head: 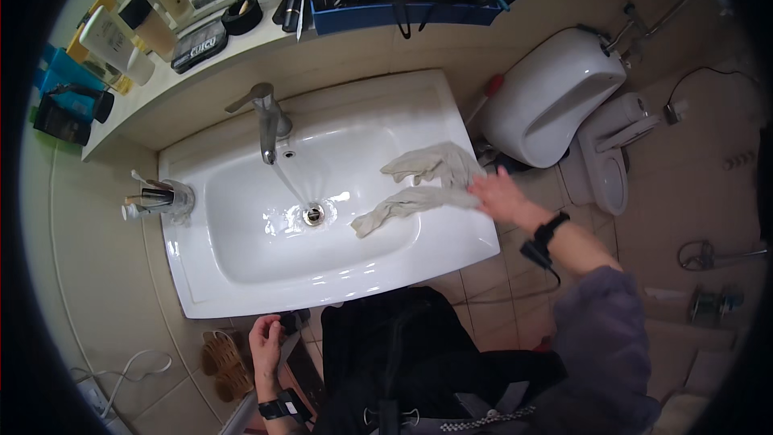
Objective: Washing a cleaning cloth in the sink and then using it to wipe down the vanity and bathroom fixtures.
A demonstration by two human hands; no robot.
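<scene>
At the right side of a white ceramic washbasin (386,281), my right hand (502,196) grips the gathered end of a damp-looking, off-white cloth (416,198). From my fingers the cloth spreads in two crumpled strips over the rim and into the bowl. A thin stream of water (293,184) runs from the chrome faucet (269,124) towards the metal drain (313,214). Below the basin's front edge hangs my left hand (266,338), its fingers curled with nothing visible in them.
Bottles, tubes and a black compact (199,45) crowd the shelf (139,103), beside a blue box (404,18). A cup of toothbrushes (176,200) stands on the basin's left rim. To the right are a urinal (552,96) and a toilet (610,175). Brown slippers (224,365) lie lower left.
</scene>
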